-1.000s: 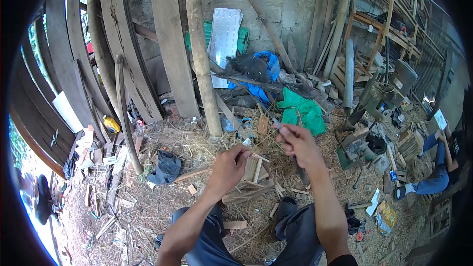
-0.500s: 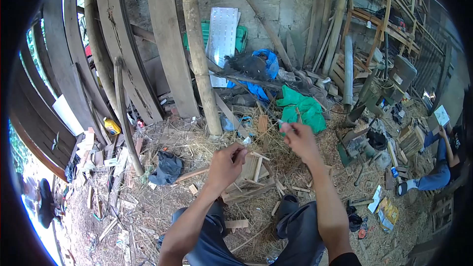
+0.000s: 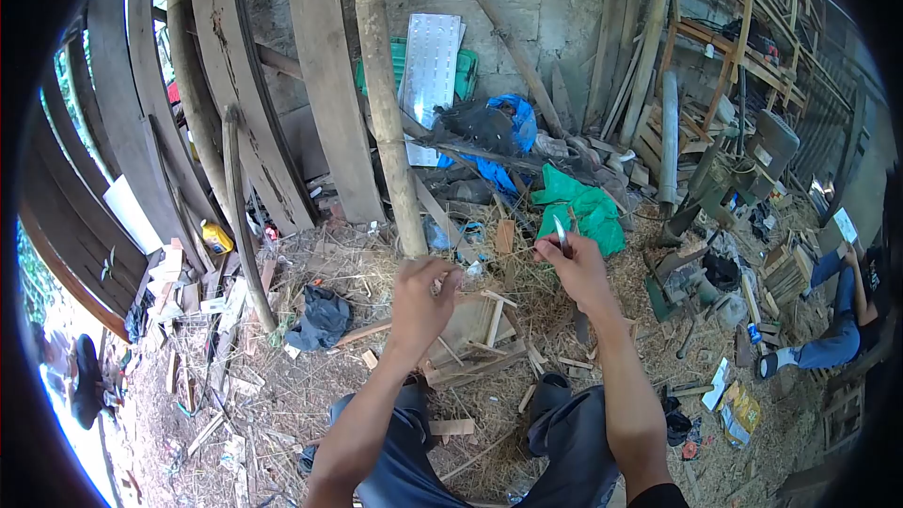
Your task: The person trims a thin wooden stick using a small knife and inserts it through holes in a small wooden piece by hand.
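My right hand [image 3: 578, 273] is closed around a slim pointed thing [image 3: 562, 233] with a light, shiny tip that sticks up past the fingers; its exact kind does not show. Level with it, to the left, is my left hand [image 3: 423, 296], its fingers curled toward the thumb. Whether anything small is pinched there I cannot make out. The hands are apart. Below and between them on the ground lies a wooden frame [image 3: 475, 369] of boards and thin strips, just in front of my feet.
Straw and wood scraps cover the ground. A wooden post [image 3: 384, 122] stands ahead, with a green plastic bag [image 3: 578, 212] right of it. A black bag [image 3: 322, 320] lies left. At far right sits another person [image 3: 832, 320] holding a pale sheet [image 3: 845, 225].
My left hand has risen slightly and turned, its back facing up more. In my right hand the pointed thing now stands more upright, and that hand has shifted slightly right.
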